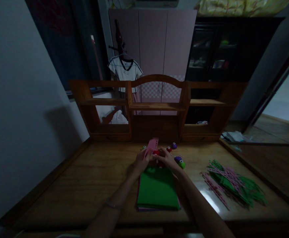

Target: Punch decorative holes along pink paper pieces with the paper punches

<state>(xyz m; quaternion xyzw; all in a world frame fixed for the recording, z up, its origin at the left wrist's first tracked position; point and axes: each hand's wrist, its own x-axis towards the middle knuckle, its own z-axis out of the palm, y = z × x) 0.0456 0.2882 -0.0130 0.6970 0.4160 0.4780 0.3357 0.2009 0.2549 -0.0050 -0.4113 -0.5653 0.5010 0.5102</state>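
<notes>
Punching step: my left hand (142,161) grips the pink sheet (151,147), tilted up over the far edge of the green stack (158,188). My right hand (166,158) is clenched on the red punch (156,153) at the sheet's edge. Spare punches (179,160) sit right, cut strips (231,183) far right. Next, I judge: align, then press squarely.

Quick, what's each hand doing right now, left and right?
Left hand: closed on a pink punched paper strip.
Right hand: closed on a small red punch against the strip.
</notes>
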